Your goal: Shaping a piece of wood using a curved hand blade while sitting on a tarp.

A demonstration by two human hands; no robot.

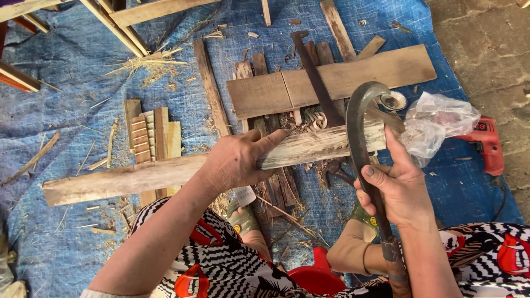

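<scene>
Both my hands busy: left pins a wooden slat, right grips a hooked blade over it.

My left hand [237,160] lies palm-down, clamped on the long pale wooden slat [138,179], fingers stretched along it toward the right end; the slat runs across the blue tarp [61,72] from lower left to upper right. My right hand [400,190] is clenched around the shaft of the curved sickle-like knife [359,118], thumb up, its hooked tip arching over the slat's right end. Behind: a wide flat board [331,80] with a dark saw blade [316,77] crossing it, a crumpled clear plastic bag [441,118] just beside my right hand, a red power drill [486,143] at the tarp's edge. Shavings and offcut strips are scattered around. A red stool [317,276] sits below, between my knees.
</scene>
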